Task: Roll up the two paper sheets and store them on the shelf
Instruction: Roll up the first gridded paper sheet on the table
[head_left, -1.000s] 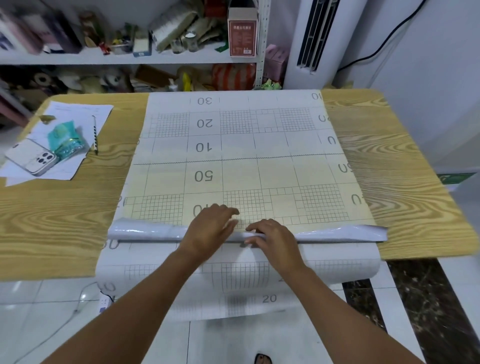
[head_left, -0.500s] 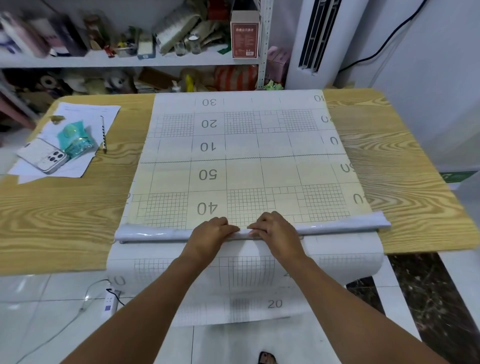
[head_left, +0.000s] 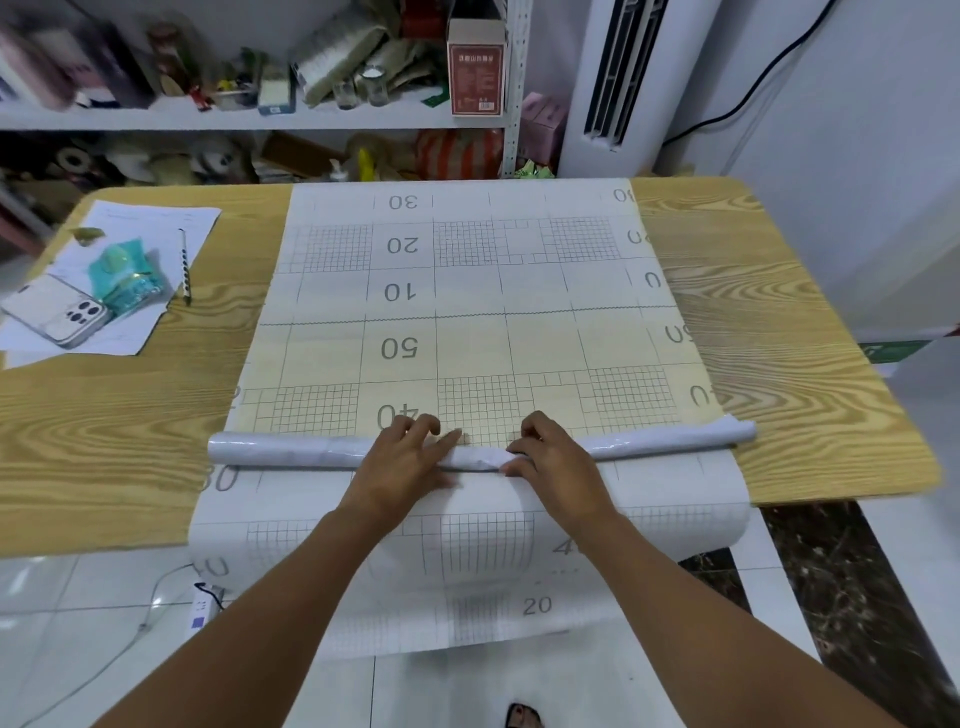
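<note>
The roll (head_left: 291, 451) lies across the gridded sheet (head_left: 467, 332) nr the front edge of the table (head_left: 104, 415), w/ more paper hanging off below. The left hand (head_left: 400, 462) presses on its middle, fingers fairly straight; the right hand (head_left: 556, 462) curls its fingers round it. Both sit v. central, so I'd spread them outward & keep the ends level and tight, else it cones.

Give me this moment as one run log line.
stage: paper roll partly formed | left hand: presses roll | right hand: fingers curled over roll | gridded sheet: mostly flat on table
</note>
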